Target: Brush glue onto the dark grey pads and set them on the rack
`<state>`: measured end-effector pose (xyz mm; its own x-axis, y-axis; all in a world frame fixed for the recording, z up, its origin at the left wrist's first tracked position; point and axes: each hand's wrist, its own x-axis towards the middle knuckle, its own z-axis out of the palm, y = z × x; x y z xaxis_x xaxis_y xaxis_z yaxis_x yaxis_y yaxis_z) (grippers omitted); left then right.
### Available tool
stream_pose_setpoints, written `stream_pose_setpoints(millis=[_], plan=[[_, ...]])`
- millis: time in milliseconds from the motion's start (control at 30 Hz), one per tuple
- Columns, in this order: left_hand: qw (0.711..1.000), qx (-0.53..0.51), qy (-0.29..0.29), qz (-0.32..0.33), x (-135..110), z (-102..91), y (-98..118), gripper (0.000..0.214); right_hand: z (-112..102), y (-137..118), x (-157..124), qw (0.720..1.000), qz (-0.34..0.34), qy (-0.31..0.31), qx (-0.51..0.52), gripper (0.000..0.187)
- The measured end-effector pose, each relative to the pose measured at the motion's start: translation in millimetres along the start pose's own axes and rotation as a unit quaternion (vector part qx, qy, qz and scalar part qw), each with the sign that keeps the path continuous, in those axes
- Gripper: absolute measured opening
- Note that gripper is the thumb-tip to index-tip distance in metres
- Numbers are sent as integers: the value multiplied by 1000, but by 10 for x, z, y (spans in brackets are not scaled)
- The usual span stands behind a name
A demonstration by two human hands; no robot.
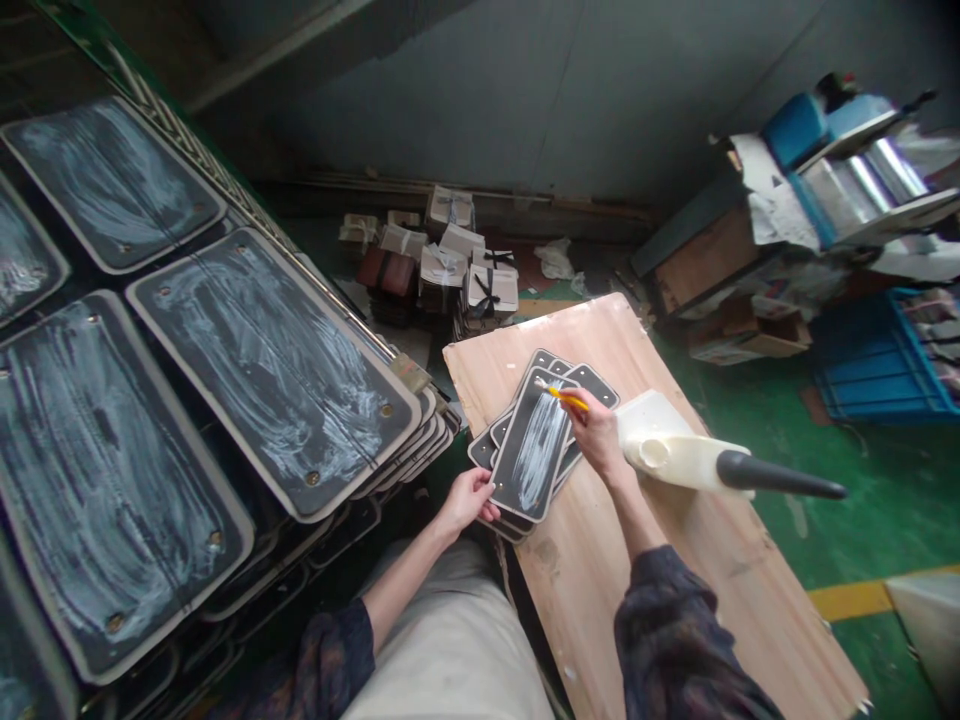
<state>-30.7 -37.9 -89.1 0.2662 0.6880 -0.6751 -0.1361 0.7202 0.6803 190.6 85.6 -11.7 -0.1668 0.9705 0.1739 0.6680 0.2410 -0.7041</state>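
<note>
My right hand (594,425) is closed round a brush with a yellow handle (574,400). The brush's pale tip touches the upper part of a black rectangular panel (517,455) with a light rim and rounded corners. White streaks run down the middle of that panel. At its lower left edge, my left hand (471,498) pinches the panel between thumb and fingers. Beneath it, several similar panels (598,385) lie fanned out in a pile on a wooden board (600,580). A cream plastic bottle (679,445) with a long dark nozzle lies on the board beside my right forearm.
To the left, a rack holds stacked layers of larger-looking panels (277,360) smeared with white. Tied bundles (442,265) sit on the floor ahead. At the right are a machine with rollers (870,185), an open cardboard box (757,330) and a blue crate (877,360).
</note>
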Motion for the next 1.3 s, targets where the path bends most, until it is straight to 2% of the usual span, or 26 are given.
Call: stream_pose_setpoints(millis=[100, 200, 333, 533, 600, 700, 800, 867, 1000, 1067, 1200, 1300], plan=[[1000, -3, 6, -1, 10, -5, -12, 28, 141, 148, 161, 999, -17, 18, -35, 24], [1000, -7, 11, -4, 28, -15, -13, 24, 212, 76, 45, 999, -20, -27, -39, 23], [1000, -9, 16, -6, 34, -28, 0, 19, 218, -234, -439, 994, -17, -108, -3, 20], [1000, -6, 17, -10, 12, -23, 18, 14, 235, -620, -1293, 980, 60, -156, 112, 19], [1000, -4, 16, -11, 5, -19, 18, 13, 227, -672, -1468, 973, 88, -160, 141, 20], [1000, 3, 16, -8, -3, -14, 12, 12, 170, -633, -1577, 967, 122, -150, 165, 22], [1000, 14, 20, -1, -8, -8, 2, 11, 56, -445, -1528, 966, 156, -125, 161, 25], [999, 23, 23, 5, -7, -3, -5, 11, -30, -277, -1419, 975, 163, -85, 127, 29], [999, 41, 23, 15, -9, 4, -8, 11, -144, -4, -1032, 993, 111, 25, 29, 30], [999, 44, 23, 18, -18, 10, 2, 12, -151, 73, -783, 996, 72, 57, 7, 28], [999, 42, 24, 19, -57, 37, 42, 17, -75, 166, -335, 998, 3, 65, -19, 25], [999, 35, 29, 19, -81, 61, 61, 18, 17, 256, -142, 998, -30, 42, -46, 23]])
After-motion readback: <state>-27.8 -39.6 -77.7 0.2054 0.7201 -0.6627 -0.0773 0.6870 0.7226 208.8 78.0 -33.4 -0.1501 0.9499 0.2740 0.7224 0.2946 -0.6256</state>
